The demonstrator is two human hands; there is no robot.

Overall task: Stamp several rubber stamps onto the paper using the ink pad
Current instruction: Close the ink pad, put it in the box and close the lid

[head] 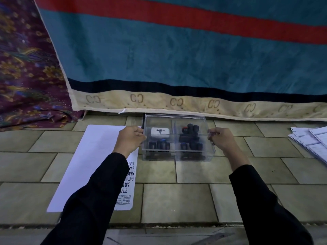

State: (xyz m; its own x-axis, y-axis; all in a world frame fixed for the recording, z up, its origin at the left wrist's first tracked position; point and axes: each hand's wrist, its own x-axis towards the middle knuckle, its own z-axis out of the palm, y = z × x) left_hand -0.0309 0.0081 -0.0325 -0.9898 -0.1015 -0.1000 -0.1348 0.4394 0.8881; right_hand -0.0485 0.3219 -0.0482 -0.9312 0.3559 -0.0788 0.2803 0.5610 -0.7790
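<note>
A clear plastic box [192, 158] stands on the tiled floor in the middle of the view. Inside it lie a white Artline ink pad [160, 132] at the back left and several black rubber stamps [190, 137]. My left hand [130, 138] grips the box's left side and my right hand [221, 140] grips its right side, at the level of the transparent lid [175, 119]. A white sheet of paper [90, 161] lies left of the box, with several black stamped words along its right edge, partly hidden by my left sleeve.
A teal blanket [177, 59] with red stripe and beige border hangs right behind the box. Patterned purple cloth [26, 76] fills the left. A stack of printed papers [313, 142] lies at the right edge. A floor step edge [159, 225] runs near me.
</note>
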